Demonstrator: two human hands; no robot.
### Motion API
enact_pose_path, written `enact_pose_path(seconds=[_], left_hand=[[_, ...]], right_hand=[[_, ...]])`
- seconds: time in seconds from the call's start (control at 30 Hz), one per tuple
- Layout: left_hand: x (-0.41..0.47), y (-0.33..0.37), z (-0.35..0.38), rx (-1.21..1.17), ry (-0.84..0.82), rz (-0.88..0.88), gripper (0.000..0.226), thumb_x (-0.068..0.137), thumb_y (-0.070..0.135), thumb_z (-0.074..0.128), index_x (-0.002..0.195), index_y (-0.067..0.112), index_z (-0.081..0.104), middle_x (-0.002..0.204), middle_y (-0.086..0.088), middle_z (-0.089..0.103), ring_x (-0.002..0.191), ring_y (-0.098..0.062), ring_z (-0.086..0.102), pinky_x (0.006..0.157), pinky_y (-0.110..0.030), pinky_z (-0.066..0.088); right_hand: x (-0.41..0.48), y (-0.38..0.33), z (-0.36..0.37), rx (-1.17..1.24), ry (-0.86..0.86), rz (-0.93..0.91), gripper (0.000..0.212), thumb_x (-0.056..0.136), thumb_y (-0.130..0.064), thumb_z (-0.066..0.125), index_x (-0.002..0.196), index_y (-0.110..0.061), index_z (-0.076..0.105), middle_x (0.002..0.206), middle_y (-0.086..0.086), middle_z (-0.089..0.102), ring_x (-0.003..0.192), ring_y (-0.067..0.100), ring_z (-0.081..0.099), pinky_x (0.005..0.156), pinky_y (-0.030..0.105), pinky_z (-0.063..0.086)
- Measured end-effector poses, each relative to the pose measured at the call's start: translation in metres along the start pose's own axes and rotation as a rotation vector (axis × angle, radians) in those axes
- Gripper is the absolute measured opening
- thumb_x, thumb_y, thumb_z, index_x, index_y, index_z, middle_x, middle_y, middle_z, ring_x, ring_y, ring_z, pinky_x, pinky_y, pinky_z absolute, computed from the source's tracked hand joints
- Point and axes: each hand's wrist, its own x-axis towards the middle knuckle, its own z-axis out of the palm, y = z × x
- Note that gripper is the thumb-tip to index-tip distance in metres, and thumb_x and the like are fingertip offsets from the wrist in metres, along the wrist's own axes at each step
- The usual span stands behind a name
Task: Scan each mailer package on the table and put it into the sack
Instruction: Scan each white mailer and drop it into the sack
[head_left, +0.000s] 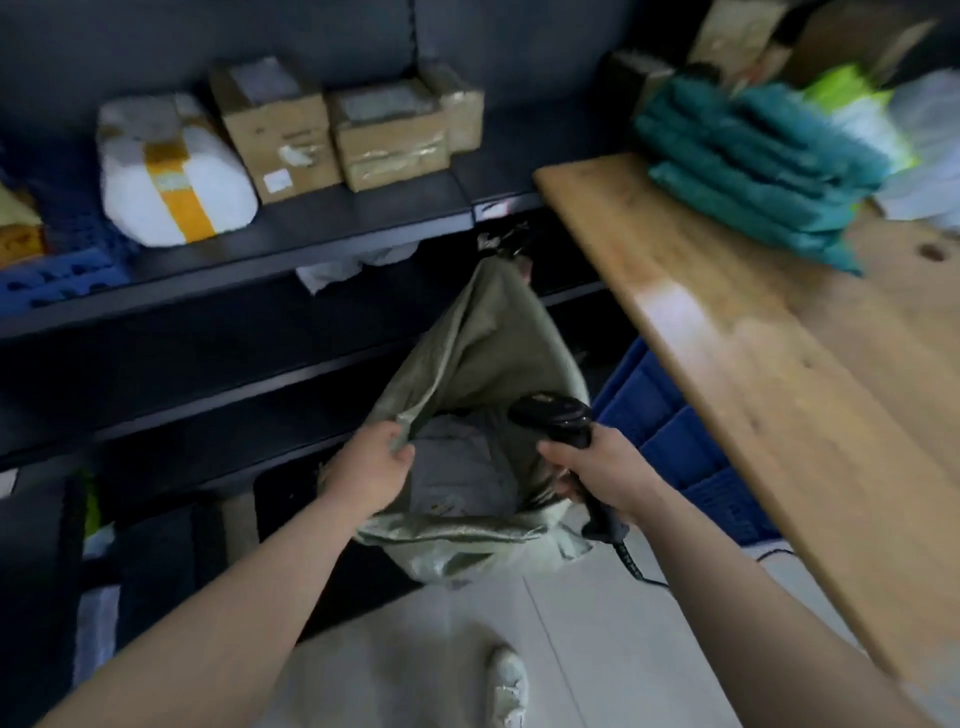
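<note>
A grey-green woven sack (483, 343) stands open on the floor between the shelves and the table. My left hand (371, 467) pinches the left rim of its mouth. A grey mailer package (462, 467) lies inside the sack. My right hand (605, 470) grips a black corded barcode scanner (556, 418) over the sack's right rim and seems to pinch that rim too. A stack of teal mailer packages (753, 171) lies at the far end of the wooden table (779, 374). White and green mailers (883, 119) sit behind the stack.
Dark shelves (311, 228) on the left carry cardboard boxes (332, 130) and a white parcel with yellow tape (171, 176). Blue plastic crates (691, 447) stand under the table. The scanner cable (636, 569) trails over the pale floor. My shoe (506, 686) shows below.
</note>
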Motion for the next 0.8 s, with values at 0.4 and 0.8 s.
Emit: enact_pose_path(seconds=[0.4,0.8], left_hand=[[-0.089,0.235,0.043,0.568,0.104,0.845,0.034,0.096,0.041,0.047,0.12,0.022,0.061,0.115,0.003,0.062,0.099,-0.021,0.061,0.085,-0.039,0.05],[-0.13,0.469,0.195,0.653,0.216,0.938,0.032,0.094,0.04,0.042,0.11,0.023,0.064,0.108,0.002,0.063,0.097,-0.023,0.061,0.081,-0.036,0.049]], right_hand=[[-0.167,0.04,-0.192,-0.066,0.32,-0.014,0.016,0.091,-0.023,0.067,0.104,-0.015,0.062,0.086,0.011,0.07,0.059,0.016,0.064,0.056,0.027,0.053],[-0.213,0.089,-0.452,-0.083,0.494,-0.052,0.014,0.089,-0.031,0.068,0.101,-0.025,0.061,0.089,0.005,0.071,0.063,0.014,0.065,0.057,0.027,0.051]])
